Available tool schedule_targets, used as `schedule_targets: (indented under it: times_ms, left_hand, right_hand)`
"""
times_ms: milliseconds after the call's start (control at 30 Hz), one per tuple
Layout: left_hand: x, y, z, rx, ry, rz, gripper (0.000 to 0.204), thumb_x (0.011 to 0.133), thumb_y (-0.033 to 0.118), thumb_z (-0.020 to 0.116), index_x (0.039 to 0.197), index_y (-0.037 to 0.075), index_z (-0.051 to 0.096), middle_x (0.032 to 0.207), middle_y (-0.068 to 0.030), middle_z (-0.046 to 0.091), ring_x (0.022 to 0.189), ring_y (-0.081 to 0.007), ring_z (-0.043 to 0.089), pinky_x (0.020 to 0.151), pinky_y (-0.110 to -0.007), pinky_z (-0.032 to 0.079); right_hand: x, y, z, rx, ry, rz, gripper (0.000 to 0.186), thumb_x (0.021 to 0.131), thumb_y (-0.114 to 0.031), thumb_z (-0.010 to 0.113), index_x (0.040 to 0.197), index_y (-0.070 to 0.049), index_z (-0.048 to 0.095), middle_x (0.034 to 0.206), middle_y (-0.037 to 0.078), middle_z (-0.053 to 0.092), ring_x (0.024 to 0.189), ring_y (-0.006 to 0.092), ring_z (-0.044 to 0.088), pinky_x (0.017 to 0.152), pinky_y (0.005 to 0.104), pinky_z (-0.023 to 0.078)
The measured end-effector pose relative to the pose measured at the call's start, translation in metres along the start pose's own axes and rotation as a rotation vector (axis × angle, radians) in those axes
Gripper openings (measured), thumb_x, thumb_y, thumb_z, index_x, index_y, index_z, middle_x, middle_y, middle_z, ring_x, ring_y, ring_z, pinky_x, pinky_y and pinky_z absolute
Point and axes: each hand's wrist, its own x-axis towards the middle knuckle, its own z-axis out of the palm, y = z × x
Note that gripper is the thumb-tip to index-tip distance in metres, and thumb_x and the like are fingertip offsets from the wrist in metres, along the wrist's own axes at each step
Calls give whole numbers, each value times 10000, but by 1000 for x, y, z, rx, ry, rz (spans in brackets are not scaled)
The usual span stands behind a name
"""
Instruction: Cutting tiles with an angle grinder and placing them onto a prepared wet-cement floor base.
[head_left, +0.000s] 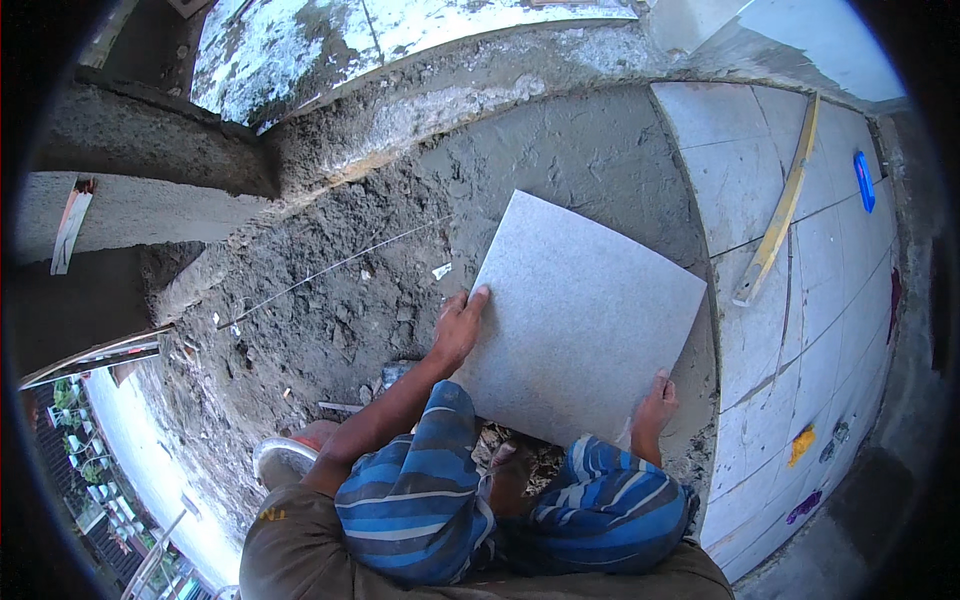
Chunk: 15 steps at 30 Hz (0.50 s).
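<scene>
A large square grey floor tile [585,320] is held in front of my knees, over a bed of wet mortar [590,140]. My left hand [462,325] grips its left edge, thumb on the upper face and fingers out of sight beneath. At the lower right edge, my right hand [655,405] holds the tile the same way. The tile lies askew to the laid floor tiles [735,150] on the right, with a strip of mortar between them. Whether its underside touches the mortar cannot be seen.
A yellow spirit level [785,205] and a blue object [864,182] lie on the laid tiles. Rough soil [310,290] with a stretched string [335,270] spreads to the left. A bucket [283,462] stands beside my left arm. A concrete ledge [430,95] borders the far side.
</scene>
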Motion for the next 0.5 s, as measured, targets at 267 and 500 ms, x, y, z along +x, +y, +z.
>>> schedule_targets:
  times_ms: [267,500]
  left_hand:
    - [-17,9,-2,90,11,-63,767,1011,608,517,1358,-70,598,1359,-321,590,1329,-434,516,1125,-459,376]
    - [-12,-4,-8,27,-20,-128,690,1010,607,535,1163,-54,658,1213,-293,631,1186,-396,564,1037,-472,411]
  right_hand:
    - [5,7,0,-116,-18,-50,429,1062,-370,598,924,32,658,840,89,677,769,162,576,726,356,490]
    - [11,15,-3,-171,-81,-24,436,1060,-371,600,915,34,665,828,78,669,767,157,561,720,363,482]
